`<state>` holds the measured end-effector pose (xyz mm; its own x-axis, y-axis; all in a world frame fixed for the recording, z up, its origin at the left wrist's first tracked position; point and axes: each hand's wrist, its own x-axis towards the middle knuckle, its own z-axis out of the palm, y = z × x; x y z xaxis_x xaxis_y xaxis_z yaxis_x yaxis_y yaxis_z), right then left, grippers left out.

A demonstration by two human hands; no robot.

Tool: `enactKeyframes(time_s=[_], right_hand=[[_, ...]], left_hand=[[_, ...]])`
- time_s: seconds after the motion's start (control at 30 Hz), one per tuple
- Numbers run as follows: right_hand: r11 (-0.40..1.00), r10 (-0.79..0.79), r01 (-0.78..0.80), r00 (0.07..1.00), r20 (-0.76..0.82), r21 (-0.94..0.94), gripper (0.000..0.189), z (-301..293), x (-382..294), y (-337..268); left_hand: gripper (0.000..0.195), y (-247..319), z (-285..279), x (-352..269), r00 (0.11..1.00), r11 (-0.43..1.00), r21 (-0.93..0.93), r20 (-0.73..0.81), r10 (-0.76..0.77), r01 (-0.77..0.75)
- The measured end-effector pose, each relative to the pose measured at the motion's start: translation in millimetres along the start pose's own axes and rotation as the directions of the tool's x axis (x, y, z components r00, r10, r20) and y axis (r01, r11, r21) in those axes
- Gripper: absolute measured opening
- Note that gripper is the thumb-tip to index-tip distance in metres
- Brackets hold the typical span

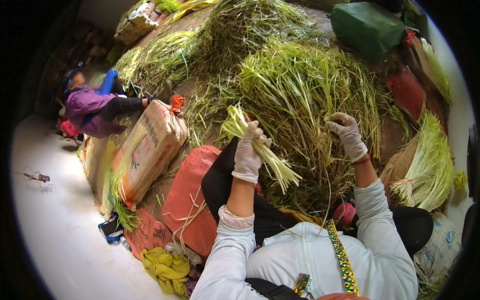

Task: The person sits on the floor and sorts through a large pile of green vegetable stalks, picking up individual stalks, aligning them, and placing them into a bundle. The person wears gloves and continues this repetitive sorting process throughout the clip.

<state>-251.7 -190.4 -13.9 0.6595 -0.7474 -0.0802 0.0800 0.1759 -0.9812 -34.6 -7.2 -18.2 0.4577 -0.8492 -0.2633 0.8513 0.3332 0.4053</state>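
Observation:
My left hand (250,150), in a whitish thin glove, is closed around a bunch of pale green stalks (277,165), its cut-looking ends pointing down to the right. To its right my right hand (345,135), gloved the same way, has its fingers curled with thumb and fingertips together at a thin green stalk. A thin dry strand hangs below that hand. Beyond both hands spreads a large heap of long green stalks and leaves (288,82), with browner, tangled stems towards my lap.
A red sack (195,187) and a printed woven sack (150,146) lie on the left, near a seated person in purple (90,108). At the right lie a tied bundle of pale stalks (427,168) and a red sack (407,92). A green sack (365,28) stands at the back.

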Motion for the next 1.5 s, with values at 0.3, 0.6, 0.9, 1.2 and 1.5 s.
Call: enactKeyframes(time_s=[0.3,0.6,0.9,1.2,1.5], right_hand=[[0.932,-0.200,0.264,0.946,0.253,-0.249,0.012,52.5,-15.7,18.0],[0.924,-0.181,0.273,0.930,0.319,-0.269,0.021,84.0,-17.3,11.8],[0.869,-0.239,0.345,0.920,0.311,-0.354,0.018,83.0,-23.2,24.2],[0.620,-0.310,0.440,0.898,0.312,-0.650,0.011,35.7,-23.0,40.1],[0.072,0.261,-0.029,0.965,-0.010,-0.997,0.024,-51.4,-18.9,63.7]], left_hand=[[0.016,-33.3,27.9,-11.0,0.997,0.849,0.522,0.025,0.073,-0.076],[0.016,-30.2,24.4,-16.1,0.996,0.881,0.473,-0.080,0.025,0.016],[0.023,-16.4,23.0,-16.5,0.990,0.854,0.520,-0.116,0.078,-0.006],[0.014,12.2,18.5,-13.5,0.965,0.915,0.369,-0.129,0.227,-0.165],[0.014,36.6,7.0,-15.6,0.953,0.917,0.342,-0.142,0.268,-0.207]])
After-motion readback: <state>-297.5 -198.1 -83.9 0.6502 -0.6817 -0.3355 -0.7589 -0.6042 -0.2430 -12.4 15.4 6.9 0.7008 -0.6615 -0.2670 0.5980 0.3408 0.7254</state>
